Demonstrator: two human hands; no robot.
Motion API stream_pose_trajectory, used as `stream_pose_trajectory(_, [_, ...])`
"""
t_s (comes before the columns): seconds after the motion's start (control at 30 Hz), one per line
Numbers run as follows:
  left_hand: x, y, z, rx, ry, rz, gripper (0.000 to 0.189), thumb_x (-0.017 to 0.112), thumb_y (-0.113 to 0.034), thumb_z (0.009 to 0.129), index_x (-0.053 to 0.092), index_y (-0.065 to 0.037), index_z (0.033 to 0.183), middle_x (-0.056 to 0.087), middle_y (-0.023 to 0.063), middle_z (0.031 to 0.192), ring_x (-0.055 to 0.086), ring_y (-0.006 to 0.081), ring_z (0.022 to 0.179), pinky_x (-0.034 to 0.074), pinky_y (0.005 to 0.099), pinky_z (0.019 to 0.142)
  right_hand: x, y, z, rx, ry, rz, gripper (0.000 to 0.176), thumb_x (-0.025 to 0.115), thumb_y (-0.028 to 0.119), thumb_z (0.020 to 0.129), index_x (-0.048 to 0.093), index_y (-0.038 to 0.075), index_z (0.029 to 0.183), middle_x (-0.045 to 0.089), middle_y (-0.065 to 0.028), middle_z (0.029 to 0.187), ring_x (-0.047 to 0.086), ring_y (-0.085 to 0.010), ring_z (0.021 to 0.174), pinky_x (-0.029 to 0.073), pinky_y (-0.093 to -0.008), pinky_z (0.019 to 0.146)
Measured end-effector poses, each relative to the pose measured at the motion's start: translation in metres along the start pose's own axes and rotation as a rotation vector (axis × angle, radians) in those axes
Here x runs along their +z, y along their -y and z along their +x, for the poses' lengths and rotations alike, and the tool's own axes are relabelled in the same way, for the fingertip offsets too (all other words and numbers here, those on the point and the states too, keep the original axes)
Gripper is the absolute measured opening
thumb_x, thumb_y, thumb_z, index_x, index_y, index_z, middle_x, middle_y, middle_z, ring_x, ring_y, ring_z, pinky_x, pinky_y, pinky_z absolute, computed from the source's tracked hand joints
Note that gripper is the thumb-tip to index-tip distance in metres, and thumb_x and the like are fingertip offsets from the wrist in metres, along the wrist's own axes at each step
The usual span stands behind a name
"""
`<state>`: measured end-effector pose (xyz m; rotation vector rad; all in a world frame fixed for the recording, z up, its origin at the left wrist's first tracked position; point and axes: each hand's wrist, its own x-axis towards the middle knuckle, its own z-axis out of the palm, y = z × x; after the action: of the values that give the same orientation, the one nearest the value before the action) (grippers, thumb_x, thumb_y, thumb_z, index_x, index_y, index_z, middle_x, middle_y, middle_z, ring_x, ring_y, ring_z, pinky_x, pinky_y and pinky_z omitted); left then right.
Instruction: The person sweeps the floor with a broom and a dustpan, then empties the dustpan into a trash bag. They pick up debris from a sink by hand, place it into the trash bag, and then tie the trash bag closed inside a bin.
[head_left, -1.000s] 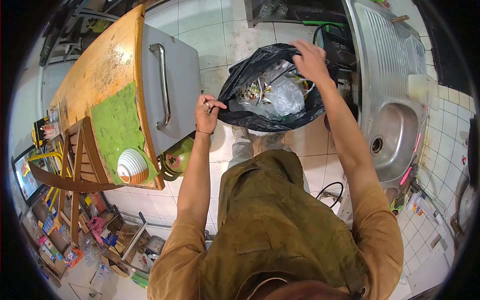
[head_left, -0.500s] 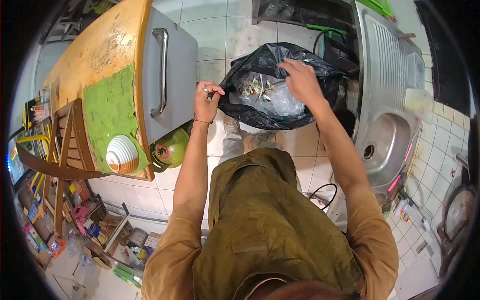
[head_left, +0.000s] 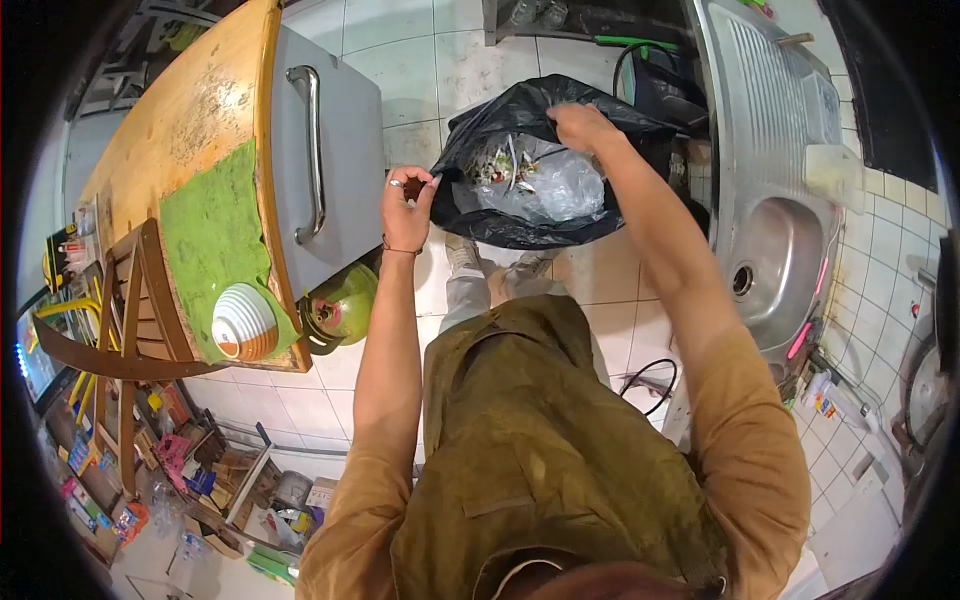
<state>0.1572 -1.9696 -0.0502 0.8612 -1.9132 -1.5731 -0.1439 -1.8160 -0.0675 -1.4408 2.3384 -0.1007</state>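
Observation:
A black plastic bag point(head_left: 520, 232) hangs wide open above the tiled floor, in front of my feet. Inside it lie crumpled clear plastic point(head_left: 565, 185) and small mixed scraps point(head_left: 497, 168). My left hand point(head_left: 407, 208) pinches the bag's left rim between thumb and fingers. At the far side of the opening, my right hand point(head_left: 582, 128) has its fingers closed on the upper rim.
To the left stands a wooden-topped counter point(head_left: 215, 90) with a green cloth point(head_left: 215, 220), a striped bowl point(head_left: 243, 322) and a metal handle. Below it is a green gas cylinder point(head_left: 345, 305). A steel sink point(head_left: 780, 260) runs along the right. A wooden chair point(head_left: 125, 300) is at far left.
My right hand has moved slightly left and up, and its fingers have closed on the far rim. The bag's opening has shifted a little up and left, with my left hand still on it.

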Motion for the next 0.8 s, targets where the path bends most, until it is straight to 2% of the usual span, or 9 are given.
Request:
stream_pose_trajectory(0.07, [-0.007,0.006,0.001,-0.009,0.01,0.025,0.016,0.068,0.003,0.081,0.057,-0.006,0.089,0.053,0.0004,0.083,0.052,0.0081,0.067,0.044,0.0234,0.064,-0.018,0.012,-0.027,-0.081,0.353,-0.104,0.026,0.052,0.01,0.079,0.065,0.006,0.101,0.066,-0.0155,0.104,0.062,-0.0339,0.101,0.045,-0.0466,0.086])
stream_pose_trajectory(0.1, [-0.004,0.009,0.001,-0.015,-0.017,0.012,0.016,0.068,0.003,0.081,0.057,-0.006,0.089,0.054,0.0003,0.083,0.052,0.0081,0.067,0.044,0.0234,0.064,-0.023,0.016,-0.07,-0.164,-0.011,0.001,0.022,0.053,0.009,0.079,0.065,0.005,0.097,0.066,-0.0151,0.093,0.062,-0.0343,0.093,0.045,-0.0479,0.081])
stream_pose_trajectory(0.13, [-0.004,0.001,0.001,-0.019,-0.027,0.06,0.016,0.069,0.001,0.081,0.057,-0.006,0.089,0.055,0.0003,0.083,0.052,0.0076,0.067,0.044,0.0232,0.064,-0.04,0.028,-0.092,-0.196,-0.12,0.129,0.017,0.055,0.007,0.078,0.064,0.005,0.092,0.064,-0.0158,0.087,0.062,-0.0349,0.087,0.044,-0.0481,0.077])
stream_pose_trajectory(0.3, [-0.002,-0.005,-0.001,-0.097,-0.022,0.0,0.018,0.07,-0.001,0.081,0.056,-0.007,0.091,0.054,-0.001,0.078,0.05,0.0063,0.066,0.042,0.0224,0.062,-0.056,0.073,-0.144,-0.221,-0.304,0.355,0.018,0.057,0.006,0.078,0.067,0.005,0.093,0.064,-0.0151,0.082,0.062,-0.0341,0.081,0.045,-0.0438,0.073])
stream_pose_trajectory(0.37, [0.001,-0.006,-0.003,-0.108,-0.009,-0.029,0.019,0.07,-0.001,0.082,0.055,-0.007,0.091,0.053,-0.002,0.077,0.049,0.0056,0.066,0.042,0.022,0.061,-0.044,0.068,-0.149,-0.143,-0.226,0.302,0.019,0.059,0.008,0.078,0.067,0.007,0.095,0.064,-0.0142,0.082,0.061,-0.0329,0.079,0.046,-0.0424,0.071])
stream_pose_trajectory(0.5, [-0.004,-0.007,-0.006,-0.098,0.022,-0.038,0.022,0.068,0.001,0.083,0.052,-0.008,0.095,0.052,-0.0031,0.079,0.049,0.0052,0.07,0.041,0.0207,0.063,-0.058,0.062,-0.125,0.074,-0.381,0.18,0.018,0.06,0.011,0.079,0.068,0.009,0.095,0.064,-0.0131,0.084,0.06,-0.0333,0.081,0.047,-0.0447,0.071])
stream_pose_trajectory(0.6, [-0.005,-0.003,-0.008,-0.1,0.061,-0.038,0.023,0.067,0.003,0.084,0.051,-0.008,0.097,0.052,-0.0031,0.083,0.049,0.0053,0.073,0.041,0.02,0.066,-0.039,0.008,-0.066,0.167,-0.529,0.132,0.02,0.06,0.015,0.082,0.068,0.009,0.1,0.065,-0.0155,0.087,0.061,-0.035,0.086,0.048,-0.0449,0.079])
stream_pose_trajectory(0.67, [-0.006,0.002,-0.009,-0.112,0.08,-0.046,0.024,0.065,0.005,0.085,0.05,-0.007,0.098,0.052,-0.0028,0.085,0.049,0.0055,0.075,0.041,0.0197,0.068,-0.034,-0.013,-0.022,0.39,-0.383,0.226,0.023,0.061,0.018,0.085,0.068,0.009,0.105,0.066,-0.018,0.098,0.061,-0.0353,0.097,0.049,-0.043,0.086])
stream_pose_trajectory(0.8, [-0.005,-0.007,-0.011,-0.077,0.083,-0.075,0.023,0.064,0.007,0.085,0.051,-0.007,0.098,0.053,-0.0018,0.086,0.05,0.0054,0.076,0.041,0.0193,0.068,0.003,-0.044,0.024,0.283,-0.256,0.245,0.024,0.064,0.019,0.085,0.068,0.007,0.105,0.067,-0.018,0.103,0.063,-0.0336,0.1,0.049,-0.0416,0.087])
